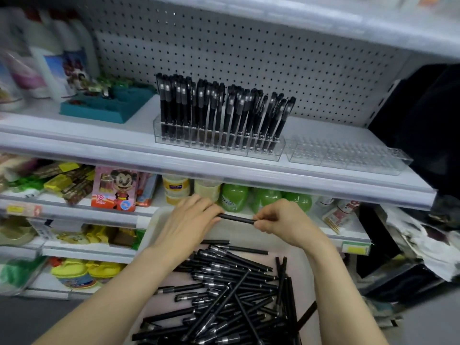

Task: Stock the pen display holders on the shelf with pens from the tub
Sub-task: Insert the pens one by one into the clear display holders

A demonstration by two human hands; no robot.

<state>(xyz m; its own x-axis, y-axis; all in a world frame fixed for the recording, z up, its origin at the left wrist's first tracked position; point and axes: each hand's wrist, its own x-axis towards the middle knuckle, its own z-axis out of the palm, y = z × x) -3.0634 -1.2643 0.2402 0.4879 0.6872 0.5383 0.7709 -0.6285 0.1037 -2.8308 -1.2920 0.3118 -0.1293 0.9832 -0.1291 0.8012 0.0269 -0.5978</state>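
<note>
A black pen (pixel 237 218) lies level between my two hands above the tub's far end. My left hand (pixel 189 220) grips its left end and my right hand (pixel 281 221) pinches its right end. Below them the white tub (pixel 154 227) holds a loose heap of several black pens (pixel 231 290). On the shelf above, a clear display holder (pixel 219 143) stands packed with upright black pens. To its right a second clear holder (pixel 348 155) has nothing in its slots.
A teal tray (pixel 109 105) and white bottles (pixel 49 56) stand left on the pen shelf. The shelf edge (pixel 224 170) juts out over green bottles (pixel 263 197), jars and a toy box (pixel 114 188) below. Dark clutter fills the right side.
</note>
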